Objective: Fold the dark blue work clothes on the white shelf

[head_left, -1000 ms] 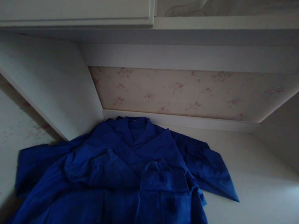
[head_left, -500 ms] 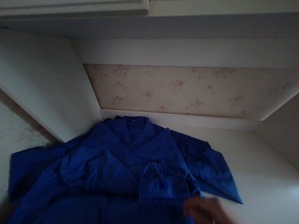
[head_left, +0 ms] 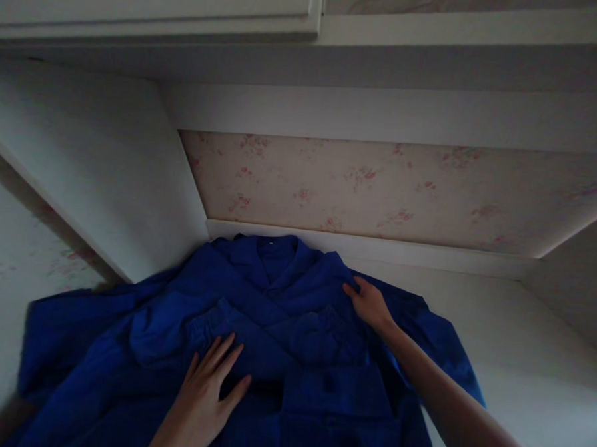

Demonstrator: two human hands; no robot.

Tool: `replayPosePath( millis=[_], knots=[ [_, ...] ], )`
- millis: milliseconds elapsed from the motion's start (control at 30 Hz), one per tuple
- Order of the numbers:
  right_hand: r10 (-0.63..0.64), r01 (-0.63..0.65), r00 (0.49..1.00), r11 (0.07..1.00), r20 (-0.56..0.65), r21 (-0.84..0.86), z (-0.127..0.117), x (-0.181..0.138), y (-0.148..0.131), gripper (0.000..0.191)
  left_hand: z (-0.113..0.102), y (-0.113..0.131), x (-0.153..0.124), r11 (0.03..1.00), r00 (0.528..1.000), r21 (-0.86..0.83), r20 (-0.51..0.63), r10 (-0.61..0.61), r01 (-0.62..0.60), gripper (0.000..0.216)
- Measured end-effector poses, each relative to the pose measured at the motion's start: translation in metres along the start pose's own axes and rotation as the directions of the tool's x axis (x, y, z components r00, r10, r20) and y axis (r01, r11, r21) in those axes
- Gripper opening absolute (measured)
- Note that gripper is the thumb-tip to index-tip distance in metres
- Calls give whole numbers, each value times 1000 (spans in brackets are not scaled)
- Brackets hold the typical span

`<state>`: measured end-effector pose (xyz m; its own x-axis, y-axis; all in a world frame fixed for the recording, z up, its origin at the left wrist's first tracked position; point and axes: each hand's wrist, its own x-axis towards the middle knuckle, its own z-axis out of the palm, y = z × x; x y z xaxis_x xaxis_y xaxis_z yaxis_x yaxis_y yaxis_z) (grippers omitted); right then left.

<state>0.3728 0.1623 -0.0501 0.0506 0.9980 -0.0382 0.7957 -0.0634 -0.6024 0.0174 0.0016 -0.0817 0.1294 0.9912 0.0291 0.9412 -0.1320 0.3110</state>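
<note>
Blue jacket (head_left: 272, 342) lies spread across the white desk (head_left: 521, 368), collar up against the back edge near the left rear corner. Left hand (head_left: 207, 395) rests flat on a folded sleeve, fingers (head_left: 221, 353) released and splayed. Right hand (head_left: 371, 304) pinches the cloth at the jacket's right shoulder.
</note>
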Motion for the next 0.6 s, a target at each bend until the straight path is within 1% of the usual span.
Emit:
replayPosePath(
  millis=[100,167,233,300,333,367,433,467,500,533,567,600],
  knots=[
    [-28,21,999,989,-45,-147,-7,26,-7,38,1,-2,8,996,995,-14,55,85,-84,72],
    [-60,48,997,969,-42,-242,-8,30,-11,39,2,-5,10,993,991,-3,52,121,-121,82],
    [-126,109,991,944,-36,-312,-7,20,-15,51,6,-9,9,990,990,9,21,141,-141,85],
    [-232,219,973,912,4,-347,-6,-1,-19,62,8,-13,7,989,989,23,-27,147,-146,76],
    [-296,295,954,890,51,-347,-5,-13,-21,63,9,-15,7,989,988,30,-57,144,-143,69],
    [-361,382,924,862,125,-332,-3,-24,-23,62,8,-16,8,990,986,39,-86,140,-138,62],
    [-446,532,836,803,318,-271,1,-44,-25,65,3,-19,13,989,982,62,-121,144,-137,57],
    [-454,572,792,785,409,-236,3,-51,-25,70,0,-21,16,986,981,75,-119,155,-147,59],
    [-442,589,756,782,483,-206,6,-56,-24,78,-3,-23,19,983,980,85,-100,171,-162,64],
    [-420,586,733,789,535,-182,8,-59,-22,86,-7,-25,21,979,980,93,-71,188,-181,69],
    [-398,571,725,804,562,-166,9,-61,-19,94,-11,-27,24,975,979,97,-39,202,-198,73],
    [-386,553,728,819,567,-153,10,-62,-16,101,-15,-30,25,973,977,100,-13,213,-210,75]
  ],
)
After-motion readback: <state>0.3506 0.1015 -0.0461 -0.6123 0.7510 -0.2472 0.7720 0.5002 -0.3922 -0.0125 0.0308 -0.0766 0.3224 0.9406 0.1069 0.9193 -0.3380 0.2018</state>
